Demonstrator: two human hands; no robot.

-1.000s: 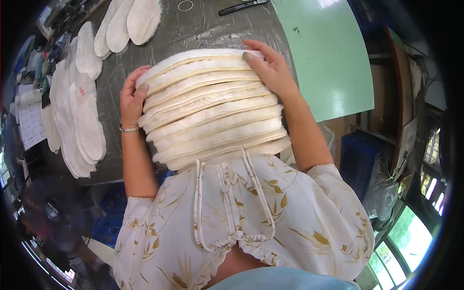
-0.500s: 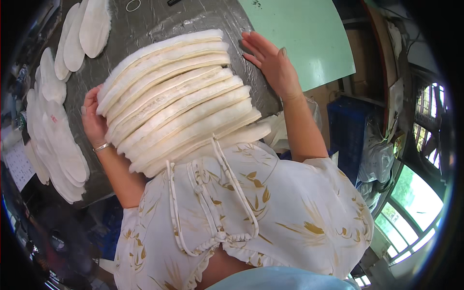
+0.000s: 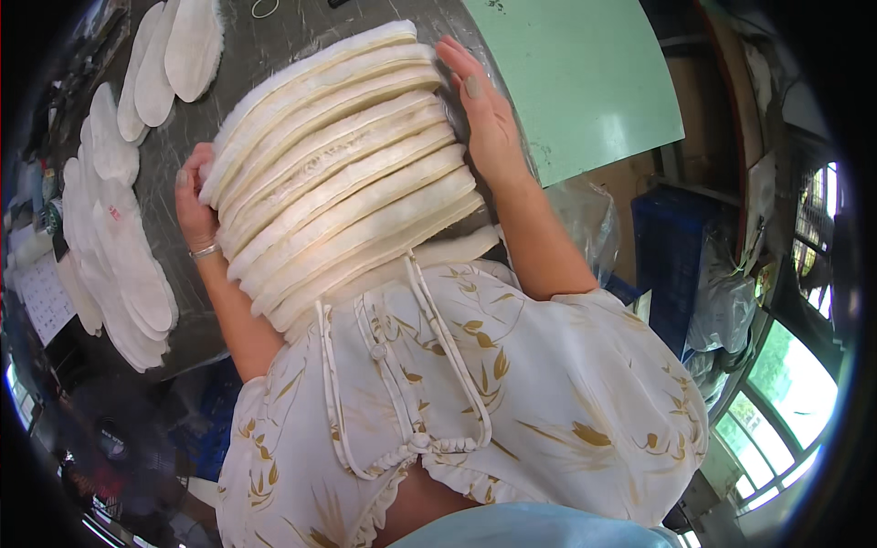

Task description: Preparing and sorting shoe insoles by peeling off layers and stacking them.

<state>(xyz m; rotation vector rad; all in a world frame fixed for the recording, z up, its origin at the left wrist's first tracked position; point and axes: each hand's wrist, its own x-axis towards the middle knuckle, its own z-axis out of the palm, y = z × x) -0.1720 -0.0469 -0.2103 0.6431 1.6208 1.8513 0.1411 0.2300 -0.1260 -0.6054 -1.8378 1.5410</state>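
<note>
A thick row of cream-white fleece insoles [image 3: 343, 151], packed one against another, lies across the table in front of my chest. At its left end, my left hand [image 3: 195, 196] touches the insole tips with loosely bent fingers, partly hidden by the fleece. My right hand [image 3: 489, 123] lies along the right end, fingers stretched out and held against the tips. Neither hand is closed round an insole. The nearest insoles rest close against my patterned blouse.
More loose white insoles [image 3: 128, 265] lie in overlapping piles along the table's left side. A green board [image 3: 594, 82] covers the far right. Beyond the table's right edge stand a blue crate [image 3: 671, 247] and clear plastic bags [image 3: 722, 306]. The tabletop [image 3: 265, 68] is dark grey.
My right hand has come in from beside the row to touch its right end. The row sits slightly farther up in view, and my left hand stays at its left end.
</note>
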